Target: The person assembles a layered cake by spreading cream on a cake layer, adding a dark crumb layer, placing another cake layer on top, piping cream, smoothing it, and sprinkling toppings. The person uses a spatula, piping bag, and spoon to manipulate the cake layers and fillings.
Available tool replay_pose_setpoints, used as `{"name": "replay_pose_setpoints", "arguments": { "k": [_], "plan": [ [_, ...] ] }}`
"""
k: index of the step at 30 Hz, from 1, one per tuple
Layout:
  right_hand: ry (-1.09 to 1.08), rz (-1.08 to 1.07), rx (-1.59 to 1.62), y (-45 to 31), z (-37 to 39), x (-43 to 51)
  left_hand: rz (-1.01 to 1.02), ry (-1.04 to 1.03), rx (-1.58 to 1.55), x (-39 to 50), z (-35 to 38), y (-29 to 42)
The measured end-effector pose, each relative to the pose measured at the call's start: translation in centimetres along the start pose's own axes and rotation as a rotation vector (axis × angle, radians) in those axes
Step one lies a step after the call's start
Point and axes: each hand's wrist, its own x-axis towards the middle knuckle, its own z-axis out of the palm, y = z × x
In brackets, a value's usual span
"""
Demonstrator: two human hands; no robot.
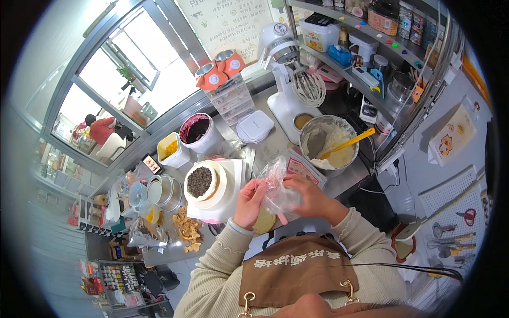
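Between my two hands is a clear plastic bag [275, 194], crumpled, with something pinkish showing through it. My left hand [251, 200] pinches its left side, and my right hand [308, 196] holds the right side. Just left of them a small round cake [214, 190] with dark crumbs [200, 181] on top stands on a white board [234, 171]. A yellow round cake layer [264, 221] lies below my hands, partly hidden. Beyond my right hand a metal mixing bowl [352, 159] holds pale cream and a yellow spatula [350, 142].
A white stand mixer [278, 83] with a creamy whisk stands behind the bowl. Tubs of dark filling [199, 129] and yellow fruit [170, 148] line the window side. Cake scraps [187, 228], round tins [171, 192] and a phone [152, 163] are at left. Shelves [350, 75] overhang the right.
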Motion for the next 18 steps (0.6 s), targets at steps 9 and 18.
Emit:
{"name": "replay_pose_setpoints", "arguments": {
  "k": [9, 18],
  "plan": [
    [0.025, 0.449, 0.271, 0.4, -4.2, -2.0, 0.197, 0.344, 0.098, -3.4, 7.1, -4.2],
    [0.249, 0.802, 1.805, 2.1, -3.9, -5.0, -0.067, 0.274, -0.914, -4.4, 7.6, -8.0]
  ]
}}
